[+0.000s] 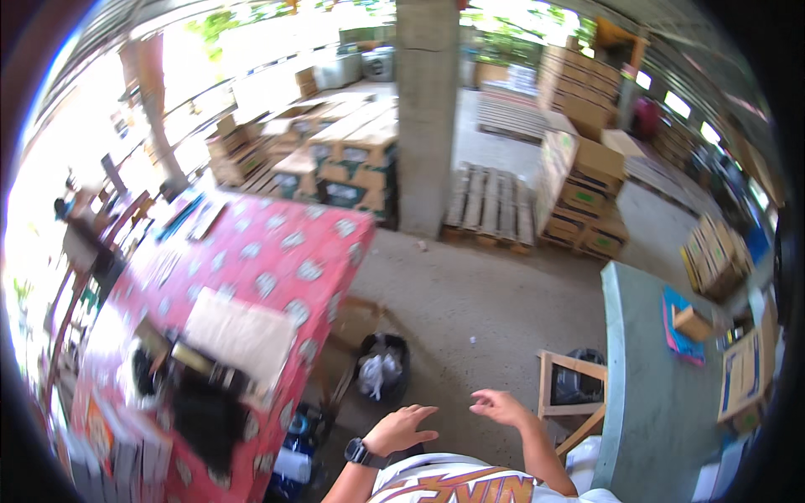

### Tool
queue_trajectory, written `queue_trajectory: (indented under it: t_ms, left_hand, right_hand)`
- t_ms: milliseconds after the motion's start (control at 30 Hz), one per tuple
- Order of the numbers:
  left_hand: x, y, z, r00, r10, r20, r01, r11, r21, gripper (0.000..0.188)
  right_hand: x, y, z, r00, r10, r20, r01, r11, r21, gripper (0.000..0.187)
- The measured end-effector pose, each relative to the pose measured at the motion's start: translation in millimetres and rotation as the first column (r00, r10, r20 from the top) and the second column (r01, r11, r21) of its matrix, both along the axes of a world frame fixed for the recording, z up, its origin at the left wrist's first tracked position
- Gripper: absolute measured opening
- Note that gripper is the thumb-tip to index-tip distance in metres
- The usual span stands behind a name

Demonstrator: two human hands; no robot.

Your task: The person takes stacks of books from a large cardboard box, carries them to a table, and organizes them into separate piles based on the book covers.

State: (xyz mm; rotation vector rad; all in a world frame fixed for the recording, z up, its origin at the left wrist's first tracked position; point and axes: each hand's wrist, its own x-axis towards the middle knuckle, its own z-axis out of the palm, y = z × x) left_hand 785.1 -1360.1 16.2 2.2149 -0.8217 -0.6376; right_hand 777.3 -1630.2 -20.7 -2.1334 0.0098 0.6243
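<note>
My left hand (401, 429), with a dark watch (366, 453) on its wrist, hovers in front of my body with fingers stretched out and nothing in it. Across from it my right hand (501, 408) is raised too, its fingers apart and bent a little, also holding nothing. A gap of floor shows between the two hands. Closest to the left hand is a black-lined bin (394, 387) with crumpled clear plastic in it. A pink patterned table (277, 243) stands to the left, and a grey-green table (637, 360) to the right; neither hand touches them.
On the pink table lie a cardboard sheet (239, 335), a black cloth or bag (205, 419) and stacked books (126, 453). A wooden frame (545, 386) stands by the right table. Ahead are a concrete pillar (426, 117), a wooden pallet (490, 205) and stacked cartons (587, 201).
</note>
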Motion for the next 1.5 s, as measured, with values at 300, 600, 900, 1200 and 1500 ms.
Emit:
queue_trajectory:
  t_ms: [300,600,900,1200,1500]
  left_hand:
    - [234,-57,-36,0.990,-0.032,0.137,-0.005,0.966,0.258,0.061]
    - [439,-240,4,0.878,-0.382,0.288,0.336,0.921,0.198,0.058]
    - [580,-426,-5,0.816,-0.570,0.094,0.536,0.808,0.245,0.058]
    - [747,-603,37,0.879,-0.142,0.456,0.251,0.950,-0.189,0.052]
    - [907,-875,64,0.892,0.013,0.452,0.244,0.828,-0.505,0.054]
  right_hand:
    - [135,-92,-15,0.986,-0.153,0.063,0.160,0.978,-0.130,0.054]
    - [205,-218,2,0.801,-0.598,0.003,0.589,0.787,-0.183,0.055]
    - [300,-402,-6,0.607,-0.792,-0.062,0.776,0.608,-0.167,0.053]
    - [553,-567,67,0.749,-0.567,0.343,0.599,0.801,0.017,0.042]
    - [702,-782,116,0.664,-0.661,0.349,0.594,0.750,0.291,0.030]
